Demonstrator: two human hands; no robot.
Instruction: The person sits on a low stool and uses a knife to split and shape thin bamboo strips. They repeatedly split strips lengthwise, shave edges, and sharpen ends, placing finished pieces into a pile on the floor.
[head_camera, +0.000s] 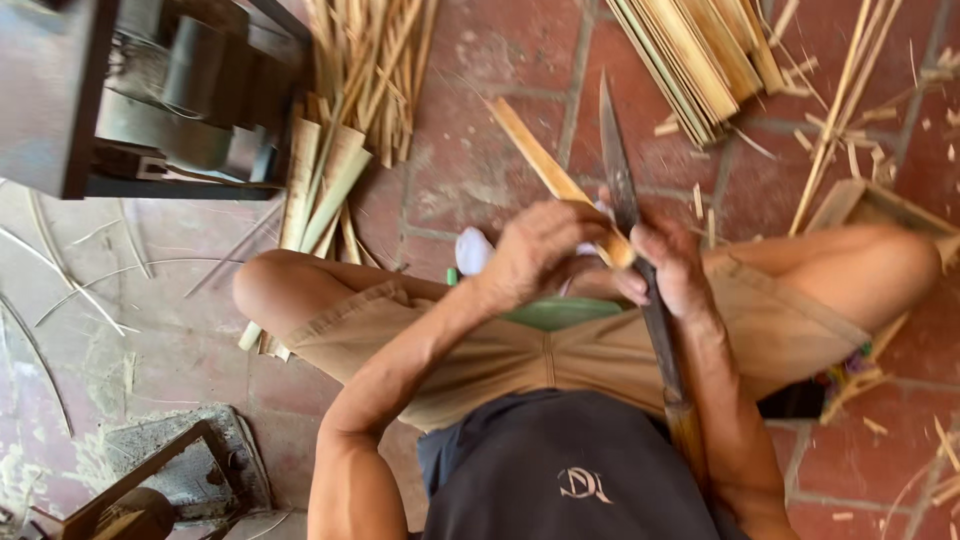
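I sit low with my knees spread over a red tiled floor. My left hand (540, 250) is closed around a flat bamboo strip (535, 155) that slants up and to the left. My right hand (672, 265) grips a long dark knife (620, 165); its blade points away from me past the strip, and its wooden handle runs back along my forearm. The blade meets the strip between my two hands, just above my lap.
A bundle of split bamboo strips (690, 55) lies at the top right, and more bamboo slats (345, 120) at the top centre-left. A dark metal machine (150, 95) stands top left. A wooden frame (880, 205) lies under my right leg. Shavings litter the tiles.
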